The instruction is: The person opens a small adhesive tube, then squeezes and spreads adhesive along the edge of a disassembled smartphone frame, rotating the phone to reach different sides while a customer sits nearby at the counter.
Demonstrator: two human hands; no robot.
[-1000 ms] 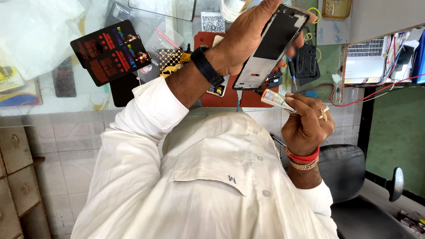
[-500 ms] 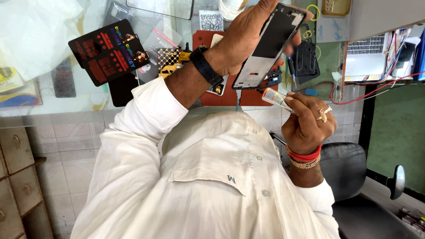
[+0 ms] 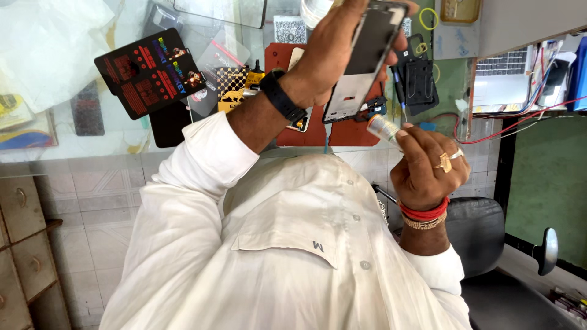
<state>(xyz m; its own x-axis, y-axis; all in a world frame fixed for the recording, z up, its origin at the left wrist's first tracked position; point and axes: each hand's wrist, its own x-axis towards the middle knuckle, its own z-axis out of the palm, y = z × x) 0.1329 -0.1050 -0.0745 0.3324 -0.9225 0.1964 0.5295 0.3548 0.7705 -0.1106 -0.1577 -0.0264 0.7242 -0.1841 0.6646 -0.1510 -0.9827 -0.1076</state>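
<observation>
The left hand [image 3: 333, 52] is up in front of the person, fingers wrapped round the long edges of a phone frame [image 3: 365, 61], a firm grip. The frame is tilted, dark glass-like face in its upper part, pale bare panel w/ small parts in its lower part. Black smartwatch [image 3: 282, 96] on that wrist, white shirt sleeve [image 3: 202, 165] pushed up the forearm.

The right hand [image 3: 428, 168] sits lower and to the side, closed round a small glue tube [image 3: 384, 129]. Only the tube's silvery end pokes out past thumb and fingers, pointing up toward the bottom corner of the frame, very near it; can't tell if it's touching. Gold ring [image 3: 444, 162] on one finger, red thread and beaded bracelet [image 3: 424, 215] at the wrist.

Behind the hands is a glass-topped workbench [image 3: 73, 143]. On it: a red-brown work mat [image 3: 312, 131] right behind the frame, a black printed packet [image 3: 150, 73] w/ red and yellow markings off to the side, a black metal holder [image 3: 422, 82] near the frame's upper end, a yellow rubber band [image 3: 428, 18] by it. A laptop [image 3: 501, 79] sits further over, red wire [image 3: 513, 125] trailing past it. Black office chair [image 3: 483, 229] below the right arm, wooden drawers [image 3: 21, 244] at the far edge.
</observation>
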